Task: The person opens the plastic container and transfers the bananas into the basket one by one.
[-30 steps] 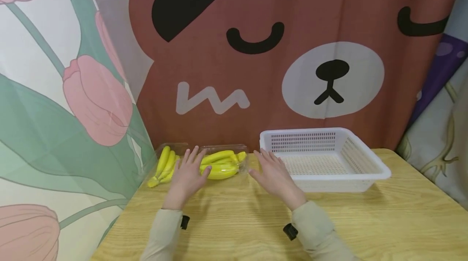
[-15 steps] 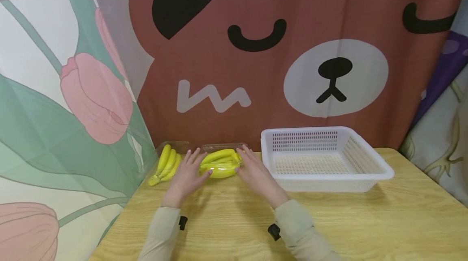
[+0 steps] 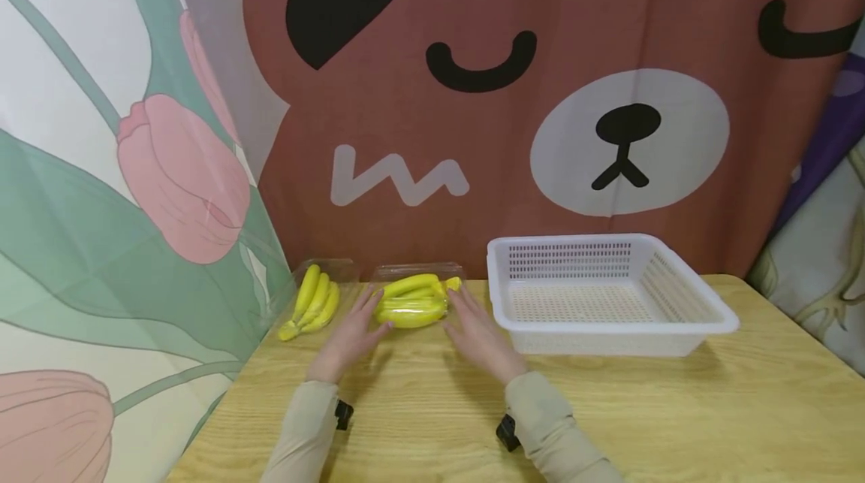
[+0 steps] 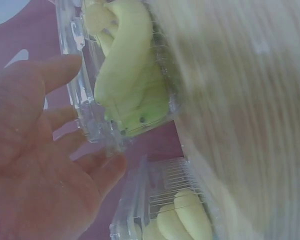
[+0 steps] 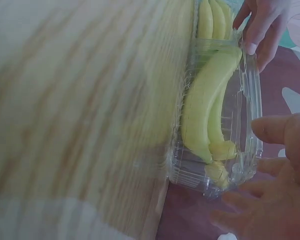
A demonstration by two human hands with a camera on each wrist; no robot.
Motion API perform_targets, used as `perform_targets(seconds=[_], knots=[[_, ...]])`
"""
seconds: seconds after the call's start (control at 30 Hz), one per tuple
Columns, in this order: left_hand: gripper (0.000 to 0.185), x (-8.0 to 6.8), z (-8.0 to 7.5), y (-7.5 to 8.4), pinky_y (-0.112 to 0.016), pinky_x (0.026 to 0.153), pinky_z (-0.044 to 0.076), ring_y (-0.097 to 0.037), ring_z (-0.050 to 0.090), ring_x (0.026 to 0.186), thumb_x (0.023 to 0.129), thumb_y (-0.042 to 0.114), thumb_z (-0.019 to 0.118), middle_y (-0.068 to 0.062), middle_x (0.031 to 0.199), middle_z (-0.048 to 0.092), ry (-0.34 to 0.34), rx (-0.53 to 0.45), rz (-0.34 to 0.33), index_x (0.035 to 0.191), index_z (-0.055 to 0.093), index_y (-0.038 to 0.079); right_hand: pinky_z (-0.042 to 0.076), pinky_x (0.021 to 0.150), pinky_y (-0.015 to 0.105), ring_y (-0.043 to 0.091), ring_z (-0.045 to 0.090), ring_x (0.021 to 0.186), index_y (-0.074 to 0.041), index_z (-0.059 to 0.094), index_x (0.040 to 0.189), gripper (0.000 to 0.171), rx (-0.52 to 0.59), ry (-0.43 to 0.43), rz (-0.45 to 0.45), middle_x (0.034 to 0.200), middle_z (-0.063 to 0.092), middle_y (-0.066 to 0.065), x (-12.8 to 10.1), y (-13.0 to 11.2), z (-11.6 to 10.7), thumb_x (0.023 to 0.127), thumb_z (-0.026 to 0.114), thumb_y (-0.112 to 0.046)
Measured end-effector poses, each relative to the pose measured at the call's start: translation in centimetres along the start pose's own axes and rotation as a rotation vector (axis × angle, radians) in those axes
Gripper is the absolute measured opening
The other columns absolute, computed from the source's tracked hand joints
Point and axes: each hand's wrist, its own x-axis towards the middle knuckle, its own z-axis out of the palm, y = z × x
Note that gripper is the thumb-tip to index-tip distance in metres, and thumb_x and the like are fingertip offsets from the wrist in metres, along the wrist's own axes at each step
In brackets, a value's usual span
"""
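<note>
Two bare hands: left hand [image 3: 348,340] and right hand [image 3: 478,336], fingers loosely extended and spread, one at each end of the middle box [image 5: 187,172]. The left fingertips seem to meet a corner of it; whether the right ones touch, I cannot tell.

Middle box: on the far part of the surface [image 3: 676,423], between the left box [image 4: 165,175] and the white basket [image 3: 611,329]. Thin, clear plastic, rectangular, with ribbed walls and a shiny lip. It looks light and bendable, perhaps why both ends are bracketed. Whether its lid is fastened is unclear.

Middle bananas [image 3: 411,310]: smooth, curved, yellow, faintly green at the left tips. They lie lengthwise, stalks to the right, probably to suit the long box.

Left box: similar clear plastic, at the far left; the left bananas [image 3: 312,299] fan out from stalks gathered at the near left.

White basket: rigid-looking plastic, rectangular, with rows of small slots and a smooth rim; to the right, near the right hand.

Surface: pale, streaky wood grain.

Bear curtain [image 3: 378,107]: reddish-brown cloth in soft folds along the far side.

Sleeves [image 3: 300,415]: beige fabric, slightly creased.
</note>
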Motion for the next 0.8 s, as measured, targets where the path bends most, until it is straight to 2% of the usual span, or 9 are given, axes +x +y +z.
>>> perform_targets(seconds=[0.13,0.33,0.5,0.7,0.8], knots=[[0.069,0.0,0.0,0.0,-0.057,0.111,0.029,-0.043,0.026,0.141,0.099,0.022,0.062,-0.017,0.162,0.011,-0.007,-0.015,-0.005,0.154,0.027,0.000,0.023,0.114,0.053,0.038,0.026,0.143,-0.008,0.026,0.156,0.065,0.015,-0.019,0.000,0.162,0.010,0.017,0.0,0.3,0.0,0.102,0.055,-0.028],[0.059,0.0,-0.5,0.1,-0.057,0.109,0.032,-0.045,0.033,0.137,0.095,0.010,0.065,-0.026,0.156,0.025,0.028,-0.010,0.036,0.146,0.040,-0.004,0.024,0.114,0.052,0.039,0.028,0.142,-0.006,0.029,0.155,0.059,0.014,-0.046,0.009,0.160,0.014,0.020,0.1,0.1,-0.4,0.102,0.053,-0.021],[0.053,-0.2,-1.2,0.5,-0.056,0.106,0.037,-0.045,0.039,0.133,0.092,0.004,0.066,-0.027,0.151,0.033,0.016,0.004,0.028,0.141,0.046,-0.005,0.026,0.113,0.052,0.039,0.030,0.141,-0.003,0.036,0.151,0.050,0.010,-0.052,0.012,0.159,0.019,0.022,0.0,-0.3,-0.7,0.104,0.046,-0.014],[0.049,-0.5,-1.6,1.2,-0.056,0.096,0.045,-0.046,0.048,0.124,0.087,0.003,0.072,-0.029,0.149,0.031,-0.007,0.029,-0.004,0.131,0.051,-0.002,0.022,0.114,0.052,0.039,0.030,0.141,-0.001,0.042,0.147,0.047,-0.060,-0.056,-0.013,0.157,0.020,0.024,-0.4,-0.8,-1.0,0.102,0.050,-0.012],[0.047,-0.7,-1.7,1.4,-0.055,0.095,0.047,-0.045,0.051,0.119,0.084,0.002,0.073,-0.029,0.147,0.032,-0.016,0.013,-0.008,0.125,0.051,-0.002,0.024,0.114,0.053,0.039,0.034,0.139,0.001,0.046,0.144,0.046,-0.110,-0.051,-0.046,0.155,0.024,0.027,-0.7,-1.0,-1.1,0.100,0.054,-0.013]])
